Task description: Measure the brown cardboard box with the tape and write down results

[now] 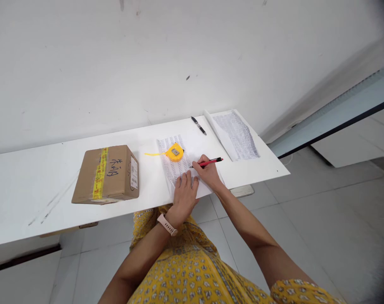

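My right hand (207, 173) grips a red pen (211, 161), its tip on a printed sheet (176, 166) lying on the white table (36, 190). My left hand (185, 192), with a pink watch on its wrist, lies flat with fingers stretched on the sheet's near edge. A yellow tape measure (174, 152) rests on the upper part of the sheet, a short length of tape pulled out to the left.
A taped cardboard box (108, 173) with handwriting stands left of the sheet. A black pen (198, 125) and a second printed sheet (236, 135) lie at the table's far right. A white wall runs behind; tiled floor lies to the right.
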`<action>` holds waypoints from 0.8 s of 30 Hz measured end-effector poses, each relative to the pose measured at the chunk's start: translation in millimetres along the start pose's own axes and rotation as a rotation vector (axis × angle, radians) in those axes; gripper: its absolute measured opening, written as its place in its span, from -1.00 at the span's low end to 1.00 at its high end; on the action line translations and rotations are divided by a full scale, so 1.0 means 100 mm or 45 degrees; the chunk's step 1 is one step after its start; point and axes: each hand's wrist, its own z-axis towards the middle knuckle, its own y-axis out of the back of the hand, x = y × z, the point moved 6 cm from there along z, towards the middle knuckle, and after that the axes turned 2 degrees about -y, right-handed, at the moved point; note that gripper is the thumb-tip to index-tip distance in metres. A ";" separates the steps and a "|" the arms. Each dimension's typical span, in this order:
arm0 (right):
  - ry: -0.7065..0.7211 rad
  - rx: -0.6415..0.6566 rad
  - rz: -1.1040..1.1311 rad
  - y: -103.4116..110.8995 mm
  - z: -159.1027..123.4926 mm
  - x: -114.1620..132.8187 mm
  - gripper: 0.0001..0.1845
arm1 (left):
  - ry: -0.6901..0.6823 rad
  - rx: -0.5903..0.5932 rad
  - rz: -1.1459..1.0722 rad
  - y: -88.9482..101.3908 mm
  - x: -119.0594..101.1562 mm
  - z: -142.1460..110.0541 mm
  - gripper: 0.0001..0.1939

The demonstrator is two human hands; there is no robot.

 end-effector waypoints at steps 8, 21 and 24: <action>0.033 0.005 -0.099 -0.02 0.01 -0.01 -0.71 | 0.010 0.029 -0.036 -0.01 0.00 0.01 -0.29; 0.057 0.030 -0.151 -0.03 0.00 -0.02 -0.71 | 0.011 0.047 -0.023 0.00 -0.01 0.00 -0.30; 0.060 0.034 -0.149 -0.04 0.00 -0.02 -0.71 | 0.013 0.053 -0.027 0.00 -0.01 0.00 -0.30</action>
